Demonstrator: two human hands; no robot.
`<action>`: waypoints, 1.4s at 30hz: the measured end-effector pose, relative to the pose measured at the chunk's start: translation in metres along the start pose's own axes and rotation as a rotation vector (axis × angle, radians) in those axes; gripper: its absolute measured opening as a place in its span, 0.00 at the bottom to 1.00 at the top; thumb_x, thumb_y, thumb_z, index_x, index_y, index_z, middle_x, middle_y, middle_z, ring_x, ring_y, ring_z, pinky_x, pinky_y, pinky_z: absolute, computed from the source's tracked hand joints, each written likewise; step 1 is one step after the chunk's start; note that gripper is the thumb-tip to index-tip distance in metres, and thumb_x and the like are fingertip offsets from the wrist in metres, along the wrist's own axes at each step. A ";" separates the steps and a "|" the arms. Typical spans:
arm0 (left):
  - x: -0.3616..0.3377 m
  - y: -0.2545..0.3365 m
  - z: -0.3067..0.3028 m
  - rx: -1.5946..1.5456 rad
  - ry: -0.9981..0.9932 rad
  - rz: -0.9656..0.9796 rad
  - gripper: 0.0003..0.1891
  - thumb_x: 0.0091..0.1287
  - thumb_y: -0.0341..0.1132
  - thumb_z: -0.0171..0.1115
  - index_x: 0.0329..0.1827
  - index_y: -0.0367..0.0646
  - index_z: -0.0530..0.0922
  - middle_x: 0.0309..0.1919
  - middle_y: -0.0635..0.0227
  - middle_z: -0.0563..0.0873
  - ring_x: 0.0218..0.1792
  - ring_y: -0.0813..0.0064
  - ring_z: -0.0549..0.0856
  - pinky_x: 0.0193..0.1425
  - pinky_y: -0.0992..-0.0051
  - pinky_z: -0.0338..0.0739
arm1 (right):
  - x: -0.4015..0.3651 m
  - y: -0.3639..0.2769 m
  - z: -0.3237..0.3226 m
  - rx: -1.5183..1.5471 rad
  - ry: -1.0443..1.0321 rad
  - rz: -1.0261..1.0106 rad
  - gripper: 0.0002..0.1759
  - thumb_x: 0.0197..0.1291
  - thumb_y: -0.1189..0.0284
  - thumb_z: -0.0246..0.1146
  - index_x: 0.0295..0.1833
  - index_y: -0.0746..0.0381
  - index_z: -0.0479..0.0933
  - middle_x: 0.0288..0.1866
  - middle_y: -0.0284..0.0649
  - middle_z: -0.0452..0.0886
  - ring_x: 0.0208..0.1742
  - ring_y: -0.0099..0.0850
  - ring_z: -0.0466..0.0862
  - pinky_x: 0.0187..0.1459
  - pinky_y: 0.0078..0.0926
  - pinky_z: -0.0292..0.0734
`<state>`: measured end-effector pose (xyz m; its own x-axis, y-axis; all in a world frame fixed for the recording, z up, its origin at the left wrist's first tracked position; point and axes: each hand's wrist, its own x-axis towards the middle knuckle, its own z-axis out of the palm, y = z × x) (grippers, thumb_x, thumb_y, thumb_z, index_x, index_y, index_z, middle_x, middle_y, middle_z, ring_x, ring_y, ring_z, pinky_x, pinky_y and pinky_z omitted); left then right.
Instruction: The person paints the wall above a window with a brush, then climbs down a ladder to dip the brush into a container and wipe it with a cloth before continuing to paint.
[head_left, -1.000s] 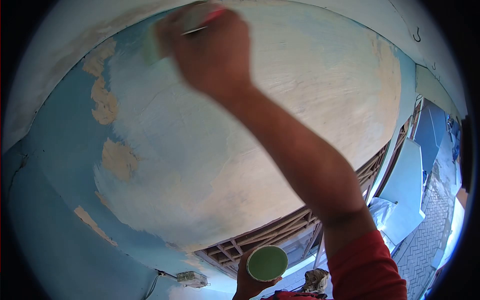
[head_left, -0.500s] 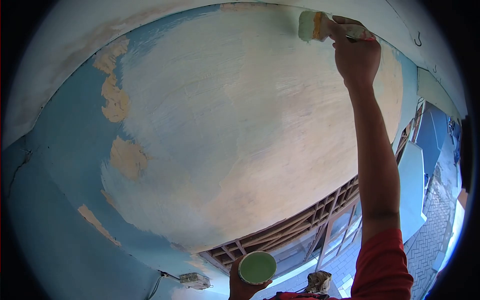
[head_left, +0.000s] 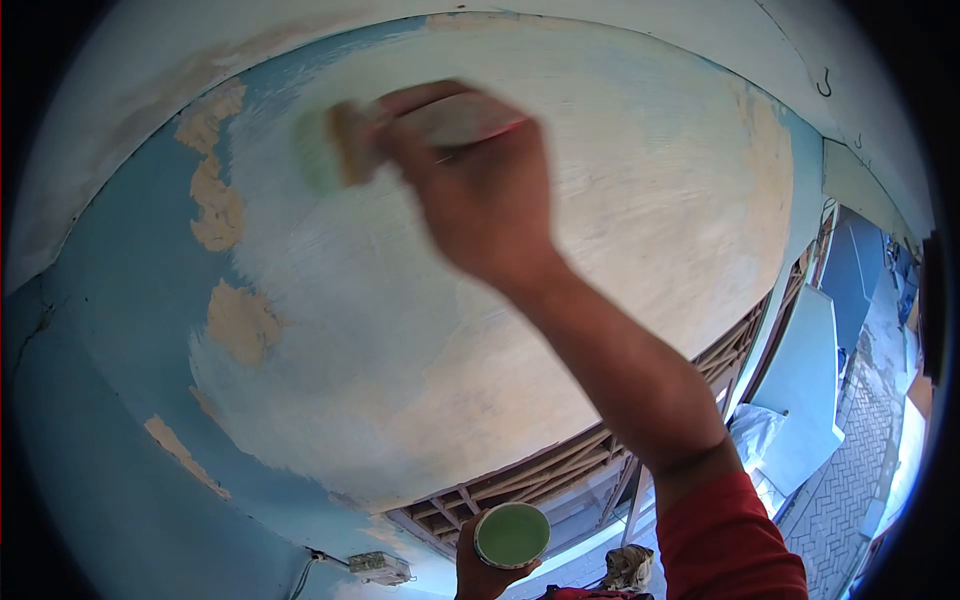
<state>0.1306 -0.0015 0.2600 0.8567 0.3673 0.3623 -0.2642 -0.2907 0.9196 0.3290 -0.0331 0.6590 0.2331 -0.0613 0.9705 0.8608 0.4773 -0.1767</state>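
Observation:
My right hand is wrapped round the handle of a wide paintbrush, smeared by motion. The pale green bristles point left and overlap the upper left of the whitish painted wall. Low in the view, my left hand holds a round tub of green paint from below and the left side, its open top facing me. Blue paint borders the whitish area at the left, with several beige bare patches along that edge.
Above the wall runs a pale ceiling with hooks. A wooden lattice vent lies below the painted area. A box with a cable is fixed at lower left. Light blue panels lean at the right beside a paved walkway.
My right hand has swept the paintbrush from the upper right of the wall far to the left and somewhat lower. The left hand keeps the paint tub in nearly the same place.

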 end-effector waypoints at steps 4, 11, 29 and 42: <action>0.006 -0.008 0.003 0.107 -0.015 0.028 0.60 0.41 0.38 0.96 0.76 0.39 0.64 0.62 0.55 0.86 0.63 0.61 0.87 0.68 0.61 0.83 | -0.002 0.007 0.007 -0.096 -0.024 0.037 0.09 0.66 0.68 0.75 0.44 0.63 0.88 0.32 0.43 0.91 0.34 0.30 0.92 0.42 0.29 0.88; -0.010 0.008 -0.012 0.203 -0.021 0.043 0.60 0.41 0.37 0.96 0.76 0.38 0.64 0.62 0.54 0.86 0.64 0.60 0.87 0.70 0.60 0.81 | 0.071 0.063 -0.207 -0.469 0.376 0.070 0.17 0.64 0.64 0.79 0.53 0.63 0.91 0.39 0.38 0.93 0.38 0.21 0.91 0.37 0.19 0.86; 0.010 0.015 0.028 0.050 -0.030 0.029 0.58 0.43 0.35 0.95 0.77 0.39 0.64 0.65 0.55 0.82 0.65 0.62 0.85 0.70 0.61 0.82 | -0.053 -0.020 0.089 -0.322 -0.124 -0.199 0.11 0.59 0.76 0.72 0.47 0.55 0.86 0.46 0.40 0.88 0.41 0.39 0.91 0.40 0.37 0.89; -0.042 -0.013 -0.025 0.150 0.077 -0.050 0.60 0.40 0.36 0.96 0.77 0.41 0.64 0.64 0.55 0.85 0.65 0.60 0.86 0.69 0.58 0.83 | 0.016 0.080 -0.270 -1.066 0.568 0.033 0.09 0.63 0.59 0.76 0.46 0.48 0.94 0.41 0.33 0.95 0.41 0.34 0.94 0.48 0.34 0.86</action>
<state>0.0868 0.0086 0.2364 0.8293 0.4492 0.3323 -0.1478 -0.3971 0.9058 0.5233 -0.2324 0.6158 0.1976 -0.5668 0.7998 0.7292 -0.4603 -0.5063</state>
